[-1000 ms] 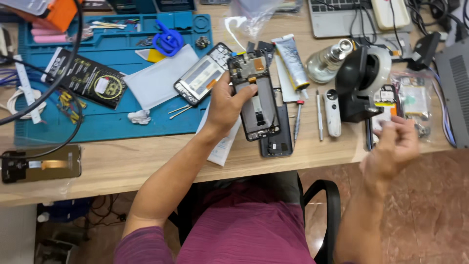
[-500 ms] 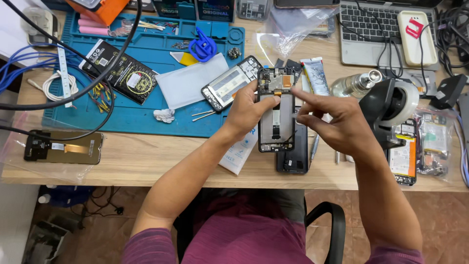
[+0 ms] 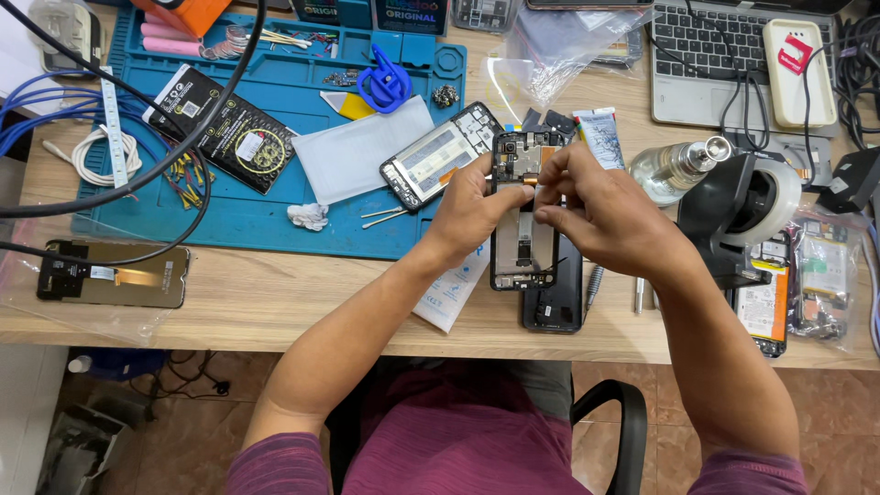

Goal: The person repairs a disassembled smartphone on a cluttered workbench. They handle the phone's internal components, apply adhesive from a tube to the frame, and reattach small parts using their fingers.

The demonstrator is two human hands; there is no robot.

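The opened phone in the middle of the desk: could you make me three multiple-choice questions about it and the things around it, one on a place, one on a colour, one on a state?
1. Where does the blue suction cup lie?
A. on the blue work mat
B. on the laptop
C. on the floor

2. What colour is the tape dispenser right of the hands?
A. white
B. black
C. red

3. In what state is the opened phone?
A. sealed in a bag
B. back cover off, inner parts showing
C. screen lit up

Answers:
1. A, the cup sits on the mat's upper part, left of the phone.
2. B, its body is black, holding a pale tape roll.
3. B, the left hand steadies the frame and the right hand has its fingers over the bare boards and cables.
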